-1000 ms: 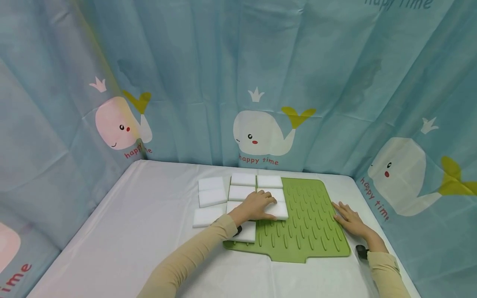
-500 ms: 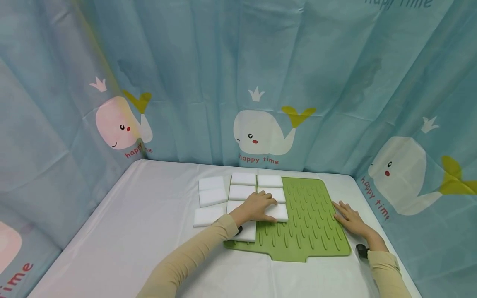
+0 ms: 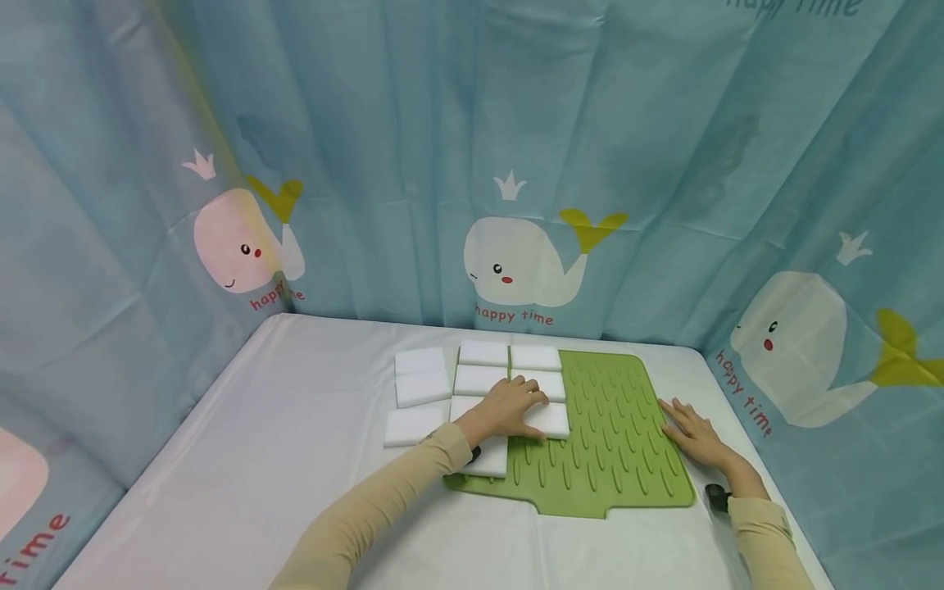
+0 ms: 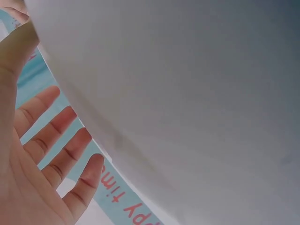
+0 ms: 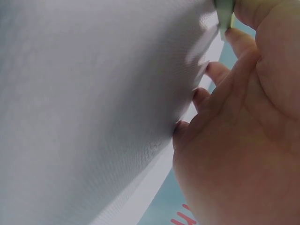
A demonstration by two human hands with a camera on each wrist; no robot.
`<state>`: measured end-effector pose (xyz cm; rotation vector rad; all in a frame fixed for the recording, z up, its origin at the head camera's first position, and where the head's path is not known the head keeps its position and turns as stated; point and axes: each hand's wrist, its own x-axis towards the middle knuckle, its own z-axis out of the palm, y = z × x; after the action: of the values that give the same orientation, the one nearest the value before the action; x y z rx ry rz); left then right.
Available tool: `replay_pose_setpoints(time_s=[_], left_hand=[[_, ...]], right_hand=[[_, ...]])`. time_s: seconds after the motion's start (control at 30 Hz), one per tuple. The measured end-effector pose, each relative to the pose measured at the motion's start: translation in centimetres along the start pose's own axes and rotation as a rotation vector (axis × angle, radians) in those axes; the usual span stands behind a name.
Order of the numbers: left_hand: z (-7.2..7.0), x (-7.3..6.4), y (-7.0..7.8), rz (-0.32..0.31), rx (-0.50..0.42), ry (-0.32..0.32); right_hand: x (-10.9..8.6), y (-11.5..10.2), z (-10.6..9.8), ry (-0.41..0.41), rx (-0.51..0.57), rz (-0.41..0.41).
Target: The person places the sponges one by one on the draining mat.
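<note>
A green ridged silicone mat (image 3: 619, 442) lies on the white table. White rectangular blocks that look like melamine sponges stand on its left part in two columns. Over the front block (image 3: 551, 419) of the second column rests my left hand (image 3: 505, 410), thumb by its near edge and fingers spread over it. In the left wrist view those fingers (image 4: 70, 150) are extended, tips against a white surface. My right hand (image 3: 692, 434) lies at the mat's right edge. In the right wrist view its thumb and forefinger are near the green edge (image 5: 225, 18), other fingertips on white cloth.
Left of the mat lie more white blocks, a pair (image 3: 422, 377) and a single one (image 3: 413, 426). A tab (image 3: 571, 506) juts from the mat's near edge. Blue curtains (image 3: 398, 205) printed with whales enclose the white cloth-covered table (image 3: 295, 442) behind and at both sides.
The block under my left hand has settled slightly nearer, baring more of the block behind it. Both hands have hardly moved, and the head view has shifted a little.
</note>
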<state>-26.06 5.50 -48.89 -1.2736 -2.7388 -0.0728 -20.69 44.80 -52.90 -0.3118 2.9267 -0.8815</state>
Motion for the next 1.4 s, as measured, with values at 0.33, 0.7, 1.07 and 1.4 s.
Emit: replay_pose_setpoints(time_s=[0.33,0.7,1.07,1.4], left_hand=[[0.0,0.0,-0.1,0.014,-0.010,0.011],[-1.1,-0.4,-0.2,0.009,-0.014,0.063],[-1.6,-0.7,-1.4,-0.007,-0.034,0.091],[-3.2,-1.4,-3.7,-0.076,-0.095,0.133]], right_hand=[[-0.2,0.2,0.0,0.000,0.009,-0.009],[0.0,0.3,0.2,-0.005,0.001,-0.021],[-0.3,-0.3,0.3,-0.001,-0.004,-0.008],[-0.3,-0.6,-0.1,-0.006,0.000,0.006]])
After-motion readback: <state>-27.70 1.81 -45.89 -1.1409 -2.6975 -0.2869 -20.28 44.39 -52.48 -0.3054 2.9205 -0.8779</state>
